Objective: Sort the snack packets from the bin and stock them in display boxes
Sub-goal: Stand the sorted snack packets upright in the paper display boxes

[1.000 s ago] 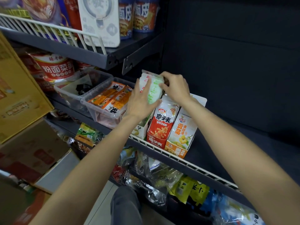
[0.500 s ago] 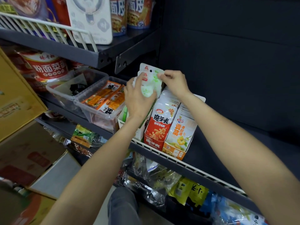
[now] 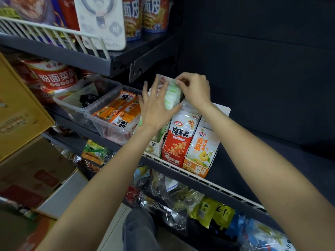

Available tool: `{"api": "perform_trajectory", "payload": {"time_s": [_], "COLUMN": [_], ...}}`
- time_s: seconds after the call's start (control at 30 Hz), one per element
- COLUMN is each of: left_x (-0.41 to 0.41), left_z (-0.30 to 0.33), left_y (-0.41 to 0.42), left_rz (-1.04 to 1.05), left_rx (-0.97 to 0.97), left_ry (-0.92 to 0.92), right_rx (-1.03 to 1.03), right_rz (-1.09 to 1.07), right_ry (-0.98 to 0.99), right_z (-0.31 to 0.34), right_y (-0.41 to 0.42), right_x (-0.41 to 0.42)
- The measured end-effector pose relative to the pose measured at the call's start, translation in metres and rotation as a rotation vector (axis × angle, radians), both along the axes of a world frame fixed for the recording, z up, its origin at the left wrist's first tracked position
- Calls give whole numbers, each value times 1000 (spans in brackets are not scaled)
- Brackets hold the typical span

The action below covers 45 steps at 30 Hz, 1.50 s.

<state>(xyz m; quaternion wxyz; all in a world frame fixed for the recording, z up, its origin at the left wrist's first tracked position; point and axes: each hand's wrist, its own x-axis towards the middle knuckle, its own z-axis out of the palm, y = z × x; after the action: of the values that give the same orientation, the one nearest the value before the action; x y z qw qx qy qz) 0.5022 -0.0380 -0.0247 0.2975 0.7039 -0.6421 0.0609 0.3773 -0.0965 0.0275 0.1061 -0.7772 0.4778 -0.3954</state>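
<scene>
left hand (image 3: 155,109) now flat on packets (image 3: 172,95)

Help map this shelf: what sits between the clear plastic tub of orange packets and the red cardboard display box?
A white cardboard display box of pale green packets, partly hidden by the left hand, in the head view.

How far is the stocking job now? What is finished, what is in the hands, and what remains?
Done: the red display box and the orange display box beside it look full of upright packets. In hand: the right hand pinches the green-and-white packets at their top, the left hand presses them, over the white display box. Left: seating them there; how many more wait, I cannot tell.
</scene>
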Motion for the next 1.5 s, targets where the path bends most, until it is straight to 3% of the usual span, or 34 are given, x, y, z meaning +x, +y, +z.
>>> {"api": "perform_trajectory", "payload": {"time_s": [0.13, 0.3, 0.43, 0.57, 0.7, 0.87, 1.1, 1.23, 1.33, 1.43, 1.5], "left_x": [4, 17, 20, 22, 22, 21, 16, 13, 15, 22, 27], "left_z": [1, -11, -14, -9, -5, -8, -12, -14, -20, -29, -36], "left_y": [-3, 11, 14, 13, 14, 17, 1, 7, 24, 44, 60], "left_rz": [-70, -127, -125, -95, -115, -163, -161, -200, -264, -288, -271], "left_rx": [-47, -291, -321, -244, -138, -167, -67, -127, -196, -217, -260], "left_ry": [-9, -6, -79, -215, -214, -164, -169, -94, 95, 216, 148], "right_rx": [-12, 77, -128, -159, -98, -45, -92, -37, -68, -118, -183], "right_rz": [-22, 96, 36, 7, -58, -10, -48, 87, 134, 167, 186], "right_ry": [327, 162, 493, 591, 444, 210, 368, 138, 9, 56, 100], "right_z": [-3, -2, -1, -2, -1, -1, -11, -8, -10, -19, -25], "right_y": [2, 1, -1, 3, 2, 2, -8, 3, 21, 39, 50], "right_x": [-2, -8, -1, 8, 6, -6, -1, -11, -18, -20, -20]}}
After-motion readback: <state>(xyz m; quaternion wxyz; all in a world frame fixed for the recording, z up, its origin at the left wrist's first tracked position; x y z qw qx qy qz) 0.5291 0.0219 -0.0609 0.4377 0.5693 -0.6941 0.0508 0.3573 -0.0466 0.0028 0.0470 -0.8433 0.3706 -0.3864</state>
